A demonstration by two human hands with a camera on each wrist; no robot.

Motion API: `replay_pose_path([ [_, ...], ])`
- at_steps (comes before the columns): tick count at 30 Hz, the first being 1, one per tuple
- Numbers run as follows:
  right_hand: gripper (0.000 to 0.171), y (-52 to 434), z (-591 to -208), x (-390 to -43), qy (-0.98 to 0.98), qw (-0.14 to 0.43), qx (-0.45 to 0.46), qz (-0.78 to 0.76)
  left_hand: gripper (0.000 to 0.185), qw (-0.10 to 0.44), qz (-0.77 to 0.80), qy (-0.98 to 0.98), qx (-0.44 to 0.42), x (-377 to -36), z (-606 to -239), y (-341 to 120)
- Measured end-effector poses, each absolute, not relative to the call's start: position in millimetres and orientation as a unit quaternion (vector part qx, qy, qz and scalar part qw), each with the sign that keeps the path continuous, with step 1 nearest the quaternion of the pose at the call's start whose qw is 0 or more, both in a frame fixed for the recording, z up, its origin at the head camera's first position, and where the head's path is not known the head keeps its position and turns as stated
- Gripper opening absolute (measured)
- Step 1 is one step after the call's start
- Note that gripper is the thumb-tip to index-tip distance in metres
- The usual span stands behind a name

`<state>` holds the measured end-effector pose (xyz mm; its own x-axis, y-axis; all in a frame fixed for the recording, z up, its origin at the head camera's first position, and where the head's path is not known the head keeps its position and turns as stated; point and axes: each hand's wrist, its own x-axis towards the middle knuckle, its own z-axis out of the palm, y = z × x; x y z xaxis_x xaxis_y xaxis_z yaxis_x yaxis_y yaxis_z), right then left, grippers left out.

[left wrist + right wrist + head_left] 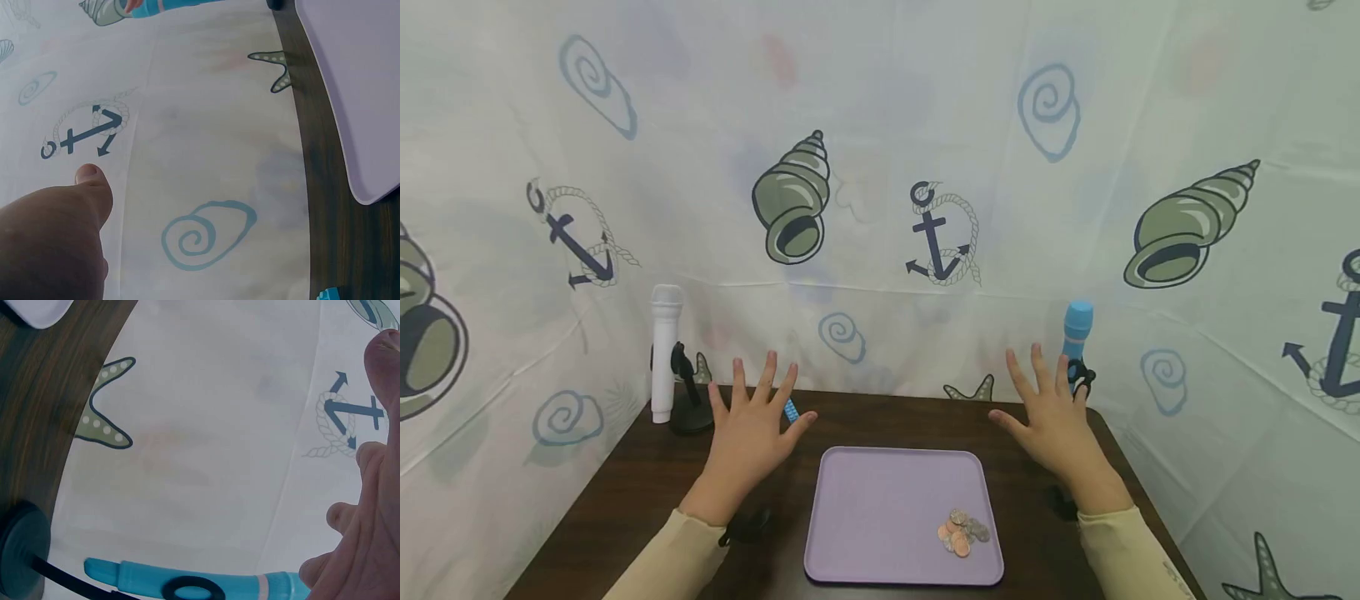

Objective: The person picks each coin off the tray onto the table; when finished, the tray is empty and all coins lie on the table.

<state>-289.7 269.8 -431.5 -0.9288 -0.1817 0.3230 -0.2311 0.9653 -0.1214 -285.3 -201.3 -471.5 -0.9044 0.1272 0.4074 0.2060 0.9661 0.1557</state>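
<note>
Hands up over table (pixel 647 475), fingers spread, holding nothing: my left hand (pixel 748 437) beside small blue piece (pixel 791 410), my right hand (pixel 1054 421) before blue mic (pixel 1077 333). Coins (pixel 962 532) in purple tray (pixel 880 500), near-right corner.

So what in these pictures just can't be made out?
- Coins on the purple tray, head view: too small to count or identify.
- Small blue thing, head view: mostly hidden behind the left hand.
- Blue microphone stand, head view: partly covered by the right hand.
- Tray, both wrist views: cut off by the edge.
</note>
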Motion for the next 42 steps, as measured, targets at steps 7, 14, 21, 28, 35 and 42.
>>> replay_pose_path([
  [7,0.105,266,-441,-287,-0.981,0.131,0.1,0.099,0.095,0.192,-0.101,-0.972,-0.087,-286,-476,-203],
  [14,0.105,259,-447,-283,-0.976,0.132,0.118,0.125,0.095,0.186,-0.108,-0.973,-0.081,-284,-478,-205],
  [21,0.106,250,-462,-274,-0.972,0.131,0.134,0.145,0.092,0.184,-0.128,-0.972,-0.071,-276,-491,-205],
  [28,0.102,240,-479,-262,-0.968,0.113,0.148,0.17,0.09,0.152,-0.159,-0.973,-0.067,-266,-512,-202],
  [35,0.099,234,-494,-253,-0.961,0.104,0.155,0.202,0.089,0.129,-0.192,-0.971,-0.062,-268,-536,-197],
  [42,0.083,226,-508,-247,-0.943,0.022,0.215,0.254,0.081,0.095,-0.272,-0.956,-0.047,-272,-566,-185],
])
